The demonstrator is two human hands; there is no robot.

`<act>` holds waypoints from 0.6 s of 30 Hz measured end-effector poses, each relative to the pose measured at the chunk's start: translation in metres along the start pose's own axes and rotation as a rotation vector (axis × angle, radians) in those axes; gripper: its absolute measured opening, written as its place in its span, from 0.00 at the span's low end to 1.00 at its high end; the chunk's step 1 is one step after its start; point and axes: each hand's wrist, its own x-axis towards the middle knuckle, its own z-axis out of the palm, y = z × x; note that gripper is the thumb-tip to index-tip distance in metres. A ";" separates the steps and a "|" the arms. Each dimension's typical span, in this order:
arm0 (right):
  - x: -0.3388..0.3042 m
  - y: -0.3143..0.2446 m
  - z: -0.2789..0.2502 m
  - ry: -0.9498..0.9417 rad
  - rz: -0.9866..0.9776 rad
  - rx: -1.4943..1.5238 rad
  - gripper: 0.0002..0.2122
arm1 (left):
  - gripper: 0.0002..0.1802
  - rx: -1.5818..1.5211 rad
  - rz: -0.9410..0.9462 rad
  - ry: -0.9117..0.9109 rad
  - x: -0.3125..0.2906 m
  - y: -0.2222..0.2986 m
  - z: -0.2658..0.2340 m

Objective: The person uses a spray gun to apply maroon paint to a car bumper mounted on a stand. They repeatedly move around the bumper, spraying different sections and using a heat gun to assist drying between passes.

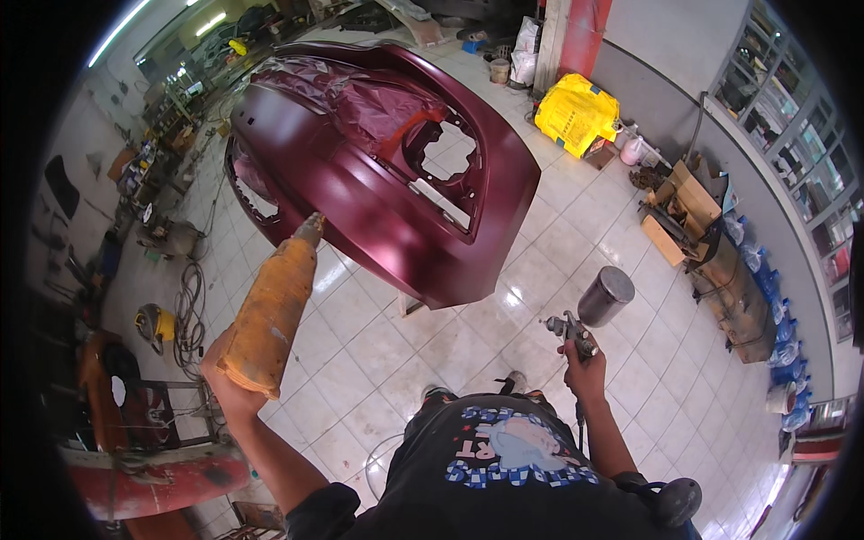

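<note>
A dark red, glossy car bumper (360, 193) stands in front of me, raised above the floor, with crumpled masking film (373, 112) over its far middle part. My left hand (225, 369) is wrapped round a worn orange heat gun (270, 315). Its metal nozzle points away from me, toward the bumper's near left edge; from here I cannot tell how far apart they are. On the right, my right hand (587, 371) grips a paint spray gun (569, 331) with a grey paint cup (607, 297). A hose runs down from that hand.
Pale tiles (378, 369) cover the floor. To the right are a yellow bag (578, 115), an open cardboard box (688, 202) and a row of blue bottles (785, 333) along the wall. At left lie coiled hoses (187, 315) and a yellow-black machine (155, 328), with a red tank (162, 480) nearer.
</note>
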 end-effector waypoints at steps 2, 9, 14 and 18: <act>0.007 -0.009 0.007 0.000 -0.054 0.024 0.21 | 0.29 0.030 0.040 -0.034 -0.002 -0.001 -0.004; 0.025 -0.089 0.068 0.006 -0.174 0.029 0.20 | 0.25 -0.018 0.059 -0.023 -0.013 -0.031 -0.012; 0.041 -0.137 0.123 -0.016 -0.466 -0.011 0.19 | 0.22 -0.083 0.040 -0.013 -0.016 -0.050 -0.031; 0.045 -0.170 0.163 -0.040 -0.610 -0.031 0.19 | 0.21 -0.065 0.023 0.031 -0.028 -0.079 -0.039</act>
